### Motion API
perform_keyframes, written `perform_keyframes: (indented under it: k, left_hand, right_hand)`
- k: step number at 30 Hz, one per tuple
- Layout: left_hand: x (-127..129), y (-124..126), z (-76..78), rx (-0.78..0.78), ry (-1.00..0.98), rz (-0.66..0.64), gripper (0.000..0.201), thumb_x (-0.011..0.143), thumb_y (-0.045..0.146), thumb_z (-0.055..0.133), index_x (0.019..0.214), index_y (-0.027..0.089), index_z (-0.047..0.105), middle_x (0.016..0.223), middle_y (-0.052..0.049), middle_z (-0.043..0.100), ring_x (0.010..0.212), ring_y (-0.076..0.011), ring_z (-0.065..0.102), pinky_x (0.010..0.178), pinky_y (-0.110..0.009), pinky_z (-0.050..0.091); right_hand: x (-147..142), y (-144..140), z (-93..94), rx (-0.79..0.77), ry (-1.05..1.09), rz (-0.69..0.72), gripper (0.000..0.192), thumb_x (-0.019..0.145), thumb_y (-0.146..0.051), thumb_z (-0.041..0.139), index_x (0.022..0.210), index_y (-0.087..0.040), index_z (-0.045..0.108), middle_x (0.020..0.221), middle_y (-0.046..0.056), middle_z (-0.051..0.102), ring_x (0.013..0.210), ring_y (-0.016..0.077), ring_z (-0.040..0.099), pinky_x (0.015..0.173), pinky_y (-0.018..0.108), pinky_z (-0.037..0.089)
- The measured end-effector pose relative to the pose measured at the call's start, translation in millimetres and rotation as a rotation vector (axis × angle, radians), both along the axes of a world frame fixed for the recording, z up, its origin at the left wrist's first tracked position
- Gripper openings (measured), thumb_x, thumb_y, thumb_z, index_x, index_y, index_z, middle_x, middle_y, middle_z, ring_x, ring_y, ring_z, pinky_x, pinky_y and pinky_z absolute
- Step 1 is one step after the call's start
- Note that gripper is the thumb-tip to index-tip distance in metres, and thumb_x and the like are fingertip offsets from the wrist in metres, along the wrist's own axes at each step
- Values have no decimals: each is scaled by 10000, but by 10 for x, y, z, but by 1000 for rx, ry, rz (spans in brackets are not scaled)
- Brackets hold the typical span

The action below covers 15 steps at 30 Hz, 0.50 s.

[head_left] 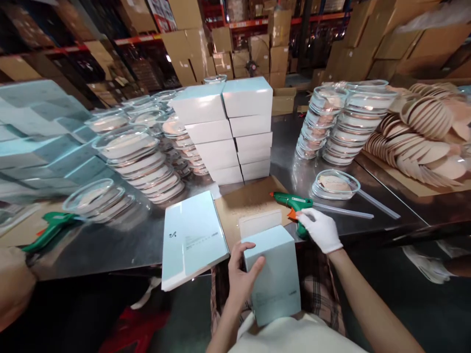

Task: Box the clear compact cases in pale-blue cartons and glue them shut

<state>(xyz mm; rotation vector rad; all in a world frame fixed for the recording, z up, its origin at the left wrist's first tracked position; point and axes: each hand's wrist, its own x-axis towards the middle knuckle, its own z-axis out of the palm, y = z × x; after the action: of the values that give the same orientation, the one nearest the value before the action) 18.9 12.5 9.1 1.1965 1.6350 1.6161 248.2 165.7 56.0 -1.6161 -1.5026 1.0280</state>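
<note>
My bare left hand (241, 272) grips a light-blue box (277, 279) at its upper left edge, thumb on the near face. A white flap (259, 224) stands up at the box's far side. My right hand (321, 229), in a white glove, has its fingers closed at the orange trigger and handle of a green hot glue gun (293, 200), whose nozzle points left. The gun lies over the table and a brown cardboard sheet (253, 193). Left of the box, flat light-blue cartons (196, 235) are stacked at the table edge.
White-sided boxes (252, 125) are piled ahead. Clear oval containers (356, 122) stand in stacks on both sides; one container (335, 184) and glue sticks (379, 203) lie at right. Curved beige pieces (423, 132) fill the far right. At left, another person's hand (14, 284) is by a second glue gun (51, 228).
</note>
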Motion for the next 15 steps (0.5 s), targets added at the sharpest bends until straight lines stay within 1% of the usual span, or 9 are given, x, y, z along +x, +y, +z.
perform_keyframes:
  k: [2,4,5,7,9,10,12,14,15]
  left_hand:
    - [38,8,-19,2,-43,-65,412,771,587,843,963,238,735,1070,-86,711,1129,-316,655,992,-414,510]
    - [77,22,-45,34,-84,-89,421,749,592,863,929,240,718,1201,-114,693,1289,-353,596,1057,-437,482]
    - [89,31,-60,53,-110,-83,426,747,594,865,919,239,705,1276,-127,671,1361,-366,553,1090,-448,461]
    - [90,53,-91,96,-204,-54,458,757,589,863,990,250,663,1347,-133,635,1395,-361,535,1126,-467,438]
    - [58,79,-117,143,-331,-41,555,765,568,867,1145,286,577,1267,-103,651,1298,-326,613,1096,-475,467]
    - [33,91,-127,167,-377,-37,605,765,555,873,1197,303,533,1208,-80,657,1239,-307,645,1071,-470,484]
    - [-19,111,-139,190,-381,-53,570,765,535,881,1161,297,546,1110,-49,649,1160,-281,664,1053,-453,490]
    - [-57,123,-140,176,-305,-90,416,783,525,870,986,257,625,1065,-53,636,1138,-273,649,1054,-429,477]
    - [-66,127,-139,163,-269,-109,370,789,518,865,899,241,645,1054,-59,632,1137,-274,641,1051,-420,473]
  right_hand:
    - [-168,-139,10,-62,145,164,450,719,-542,823,1010,-203,768,1020,82,791,992,292,711,866,370,553]
    - [-306,-218,1,-188,374,348,563,680,-586,855,1041,-164,763,1002,88,786,926,283,718,850,393,568]
    - [-339,-238,-3,-220,465,406,595,672,-615,866,1035,-154,764,983,87,780,904,277,718,850,401,571]
    - [-321,-253,0,-157,549,508,655,715,-732,815,1020,-154,774,1018,99,773,935,272,719,897,418,567]
    - [-222,-252,27,11,543,725,766,771,-869,670,1047,-164,785,1168,142,752,1079,298,707,982,448,545]
    - [-165,-251,46,99,511,845,790,784,-887,631,1092,-176,783,1251,156,730,1163,309,687,1029,459,525]
    - [-79,-257,79,240,402,984,683,833,-786,691,1196,-211,756,1335,154,700,1254,302,658,1090,460,496]
    - [-59,-284,81,331,285,971,450,898,-550,775,1212,-230,740,1284,127,724,1214,261,681,1086,426,508]
    - [-70,-305,67,365,255,951,344,929,-459,763,1184,-228,744,1237,115,738,1171,239,696,1061,404,527]
